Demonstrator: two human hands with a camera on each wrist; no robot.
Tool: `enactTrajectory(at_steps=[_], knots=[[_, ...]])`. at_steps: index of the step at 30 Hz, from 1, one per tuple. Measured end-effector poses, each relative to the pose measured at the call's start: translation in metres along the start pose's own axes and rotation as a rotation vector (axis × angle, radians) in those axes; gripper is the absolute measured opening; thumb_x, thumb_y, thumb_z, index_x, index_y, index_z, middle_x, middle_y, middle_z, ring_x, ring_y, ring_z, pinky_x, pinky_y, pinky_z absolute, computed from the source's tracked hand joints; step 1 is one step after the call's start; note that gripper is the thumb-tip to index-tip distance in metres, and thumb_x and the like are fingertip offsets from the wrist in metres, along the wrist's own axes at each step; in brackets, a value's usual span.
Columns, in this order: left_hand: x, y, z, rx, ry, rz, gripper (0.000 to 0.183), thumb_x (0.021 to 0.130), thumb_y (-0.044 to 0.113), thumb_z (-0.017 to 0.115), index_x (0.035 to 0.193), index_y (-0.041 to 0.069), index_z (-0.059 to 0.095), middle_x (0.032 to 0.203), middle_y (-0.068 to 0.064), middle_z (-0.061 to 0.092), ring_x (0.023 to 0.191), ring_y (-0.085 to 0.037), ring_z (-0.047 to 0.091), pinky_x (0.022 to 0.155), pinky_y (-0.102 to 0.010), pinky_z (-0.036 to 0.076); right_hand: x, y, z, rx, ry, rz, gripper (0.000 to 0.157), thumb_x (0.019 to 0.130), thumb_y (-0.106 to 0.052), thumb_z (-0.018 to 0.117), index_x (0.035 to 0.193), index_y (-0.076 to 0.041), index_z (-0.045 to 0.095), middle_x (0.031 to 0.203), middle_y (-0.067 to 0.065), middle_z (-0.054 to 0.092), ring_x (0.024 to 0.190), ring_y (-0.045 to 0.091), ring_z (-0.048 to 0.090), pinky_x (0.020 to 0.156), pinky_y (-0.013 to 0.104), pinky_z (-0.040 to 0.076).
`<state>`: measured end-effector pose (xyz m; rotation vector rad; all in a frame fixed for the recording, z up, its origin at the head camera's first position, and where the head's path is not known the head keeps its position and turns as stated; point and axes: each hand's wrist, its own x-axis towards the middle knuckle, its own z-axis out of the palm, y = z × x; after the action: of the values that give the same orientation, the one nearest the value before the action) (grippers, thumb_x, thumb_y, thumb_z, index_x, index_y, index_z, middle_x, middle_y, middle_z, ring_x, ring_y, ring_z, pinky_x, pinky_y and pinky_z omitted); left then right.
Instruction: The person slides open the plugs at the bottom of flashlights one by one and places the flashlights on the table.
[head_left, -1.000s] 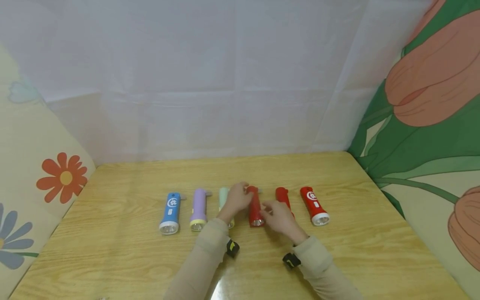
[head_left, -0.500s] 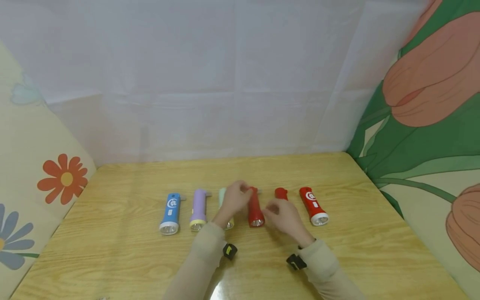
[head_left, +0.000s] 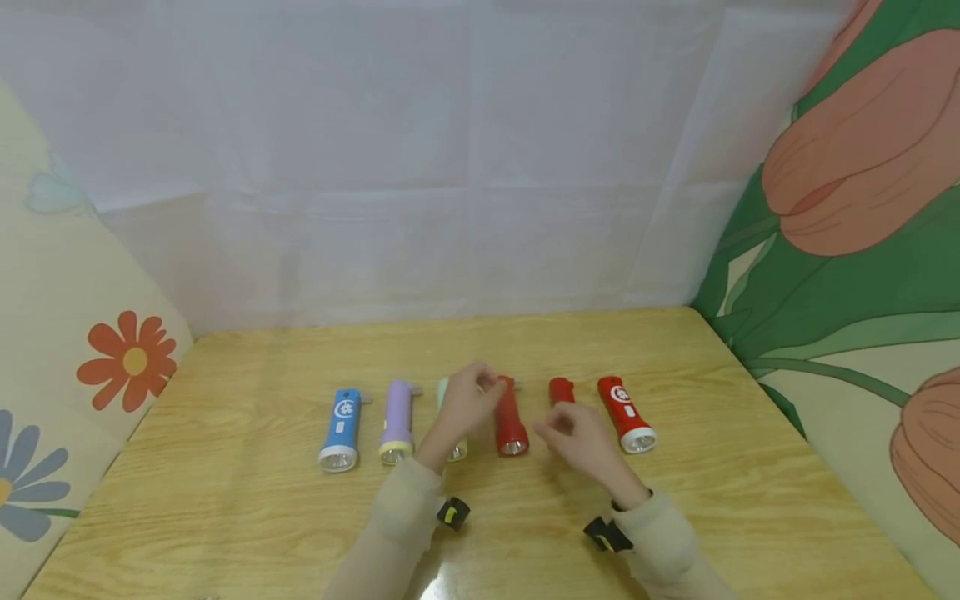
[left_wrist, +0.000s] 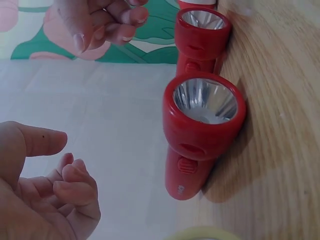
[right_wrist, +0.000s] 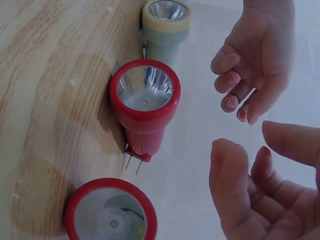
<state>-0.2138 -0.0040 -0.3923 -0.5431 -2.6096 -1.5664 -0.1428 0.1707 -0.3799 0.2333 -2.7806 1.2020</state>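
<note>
A red flashlight (head_left: 512, 429) lies between my hands, its lens facing me and two metal prongs (right_wrist: 128, 163) sticking out of its side. My left hand (head_left: 465, 408) hovers by its tail end, thumb and fingers apart and loosely bent, holding nothing. The left wrist view shows a gap between those fingers and the red flashlight (left_wrist: 200, 135). To the right, my right hand (head_left: 583, 440) hangs above a second red flashlight (head_left: 561, 390) and covers much of it. Its fingers (right_wrist: 227, 175) are loosely curved around air. Beneath the left hand, a mint green flashlight (head_left: 457, 451) is partly hidden.
The flashlights form a row across the wooden table (head_left: 262, 517). On the left are a blue one (head_left: 341, 425) and a purple one (head_left: 397, 415); at the right end is a red and white one (head_left: 626, 412). A white cloth (head_left: 375, 208) hangs behind the table.
My right hand has drawn away from the middle red flashlight, to the right and slightly toward me. My left hand has shifted slightly left, off that flashlight, which stays in place.
</note>
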Motion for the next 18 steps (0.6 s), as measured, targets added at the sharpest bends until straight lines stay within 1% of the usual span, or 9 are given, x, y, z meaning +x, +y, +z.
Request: enactTrajectory(at_steps=[3, 7, 9, 14, 18], knots=[[-0.004, 0.004, -0.002, -0.01, -0.015, 0.032, 0.008, 0.086, 0.01, 0.06, 0.085, 0.001, 0.06, 0.076, -0.006, 0.06, 0.068, -0.016, 0.055, 0.059, -0.025, 0.047, -0.003, 0.002, -0.001, -0.011, 0.029, -0.023, 0.017, 0.082, -0.011, 0.068, 0.068, -0.009, 0.059, 0.061, -0.004, 0.051, 0.057, 0.009, 0.045, 0.054, 0.023, 0.039], [-0.007, 0.009, -0.002, -0.012, -0.032, 0.068, 0.007, 0.086, 0.009, 0.06, 0.086, 0.002, 0.061, 0.078, -0.006, 0.06, 0.067, -0.015, 0.055, 0.058, -0.024, 0.048, -0.007, 0.006, -0.005, -0.01, 0.041, -0.025, 0.02, 0.082, -0.01, 0.068, 0.066, -0.009, 0.057, 0.06, -0.004, 0.05, 0.056, 0.008, 0.043, 0.053, 0.022, 0.038], [-0.009, 0.01, -0.002, -0.008, -0.043, 0.087, 0.007, 0.086, 0.01, 0.06, 0.086, 0.003, 0.061, 0.077, -0.005, 0.061, 0.066, -0.014, 0.055, 0.056, -0.024, 0.047, -0.009, 0.007, -0.007, 0.002, 0.039, -0.016, 0.02, 0.083, -0.01, 0.068, 0.066, -0.009, 0.056, 0.059, -0.004, 0.05, 0.055, 0.008, 0.043, 0.051, 0.021, 0.037], [-0.011, 0.01, 0.0, 0.003, -0.075, 0.139, 0.006, 0.087, 0.009, 0.059, 0.084, 0.004, 0.061, 0.076, -0.004, 0.061, 0.066, -0.013, 0.055, 0.059, -0.023, 0.047, -0.015, 0.011, -0.013, 0.019, 0.046, -0.002, 0.019, 0.083, -0.012, 0.068, 0.067, -0.009, 0.057, 0.059, -0.004, 0.051, 0.053, 0.006, 0.044, 0.048, 0.021, 0.037], [-0.014, 0.012, -0.001, 0.009, -0.088, 0.155, 0.006, 0.086, 0.009, 0.059, 0.085, 0.004, 0.062, 0.077, -0.004, 0.061, 0.069, -0.014, 0.055, 0.062, -0.024, 0.047, -0.019, 0.016, -0.018, 0.031, 0.039, 0.027, 0.018, 0.084, -0.013, 0.067, 0.069, -0.008, 0.057, 0.058, -0.002, 0.052, 0.052, 0.006, 0.045, 0.047, 0.022, 0.037]])
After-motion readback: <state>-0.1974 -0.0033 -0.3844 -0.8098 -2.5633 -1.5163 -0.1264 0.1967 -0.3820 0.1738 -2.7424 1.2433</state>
